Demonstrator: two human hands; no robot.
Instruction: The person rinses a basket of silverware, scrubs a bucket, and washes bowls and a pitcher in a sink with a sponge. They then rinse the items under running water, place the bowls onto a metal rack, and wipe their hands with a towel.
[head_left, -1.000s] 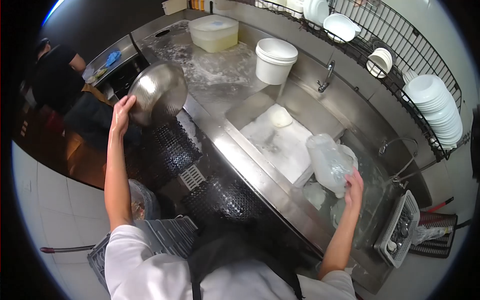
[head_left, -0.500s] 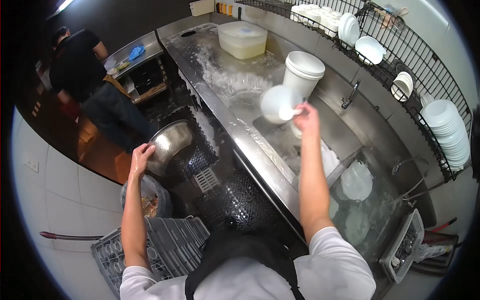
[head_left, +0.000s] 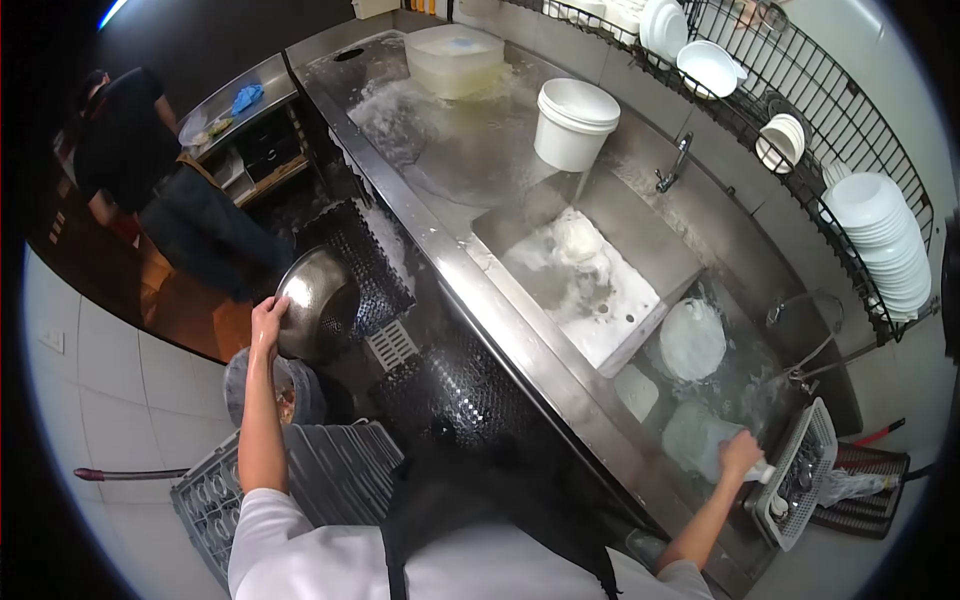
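Observation:
My left hand (head_left: 268, 325) grips the rim of a shiny metal colander (head_left: 312, 300), tilted on its side above the dark floor mats. At the right, my right hand (head_left: 741, 456) is closed around the handle of a translucent white plastic dipper (head_left: 695, 440), whose bowl lies at the water in the right-hand sink basin. A round white item (head_left: 692, 340) sits in that same water, beside a pale flat piece (head_left: 637, 392). The neighbouring basin holds a white perforated board (head_left: 610, 335) with foamy water on it.
A white bucket (head_left: 577, 125) and a translucent tub (head_left: 455, 62) stand on the wet steel counter. Stacked white bowls (head_left: 880, 240) fill the wire rack. A cutlery basket (head_left: 800, 480) is at the right. Below left are a bin (head_left: 235, 385) and grey glass racks (head_left: 330, 470). A person (head_left: 130, 150) works behind.
My right hand has carried the dipper from above the middle basin down to the water in the right-hand basin. The left hand still holds the colander; the view has shifted slightly.

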